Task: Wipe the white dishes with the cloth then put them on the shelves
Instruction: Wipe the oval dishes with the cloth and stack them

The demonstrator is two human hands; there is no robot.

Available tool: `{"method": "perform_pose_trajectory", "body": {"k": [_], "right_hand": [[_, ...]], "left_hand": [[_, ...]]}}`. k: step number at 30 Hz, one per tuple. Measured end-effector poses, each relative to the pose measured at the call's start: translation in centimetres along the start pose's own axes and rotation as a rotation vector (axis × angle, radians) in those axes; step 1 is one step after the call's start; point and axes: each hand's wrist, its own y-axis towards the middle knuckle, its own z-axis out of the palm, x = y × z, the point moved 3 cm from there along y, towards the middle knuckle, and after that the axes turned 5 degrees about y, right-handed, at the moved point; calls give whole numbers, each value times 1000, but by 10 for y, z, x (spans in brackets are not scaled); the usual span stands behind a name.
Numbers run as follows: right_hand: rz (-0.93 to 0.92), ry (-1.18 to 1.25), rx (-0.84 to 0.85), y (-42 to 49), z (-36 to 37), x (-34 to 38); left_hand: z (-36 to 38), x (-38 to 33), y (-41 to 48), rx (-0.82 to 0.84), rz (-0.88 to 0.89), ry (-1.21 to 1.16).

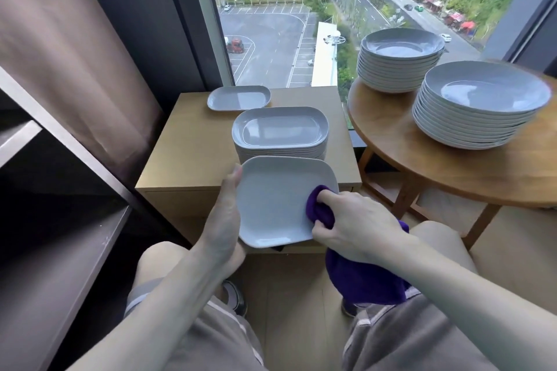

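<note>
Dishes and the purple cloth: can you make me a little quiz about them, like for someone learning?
1. True or false: the right hand presses the purple cloth on the held dish in the left hand.
2. How many stacks of round bowls stand on the round table? A one, B two, C four.
3. Fill in: the lone dish lies on the wooden ____.
Key: 1 true. 2 B. 3 cabinet.
</note>
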Motion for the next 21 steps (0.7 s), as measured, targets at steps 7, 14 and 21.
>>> {"method": "perform_pose_trajectory", "body": {"k": [7,14,21], "right_hand": [[52,16,-145,0,-2,-6],[-190,-19,-174,-22,-2,41],[-264,-132,3,-28,7,46]], "left_hand": [[9,9,-4,36,-44,28],[20,19,-15,-64,-72,50],[9,1,-12,-202,-7,-37]]}}
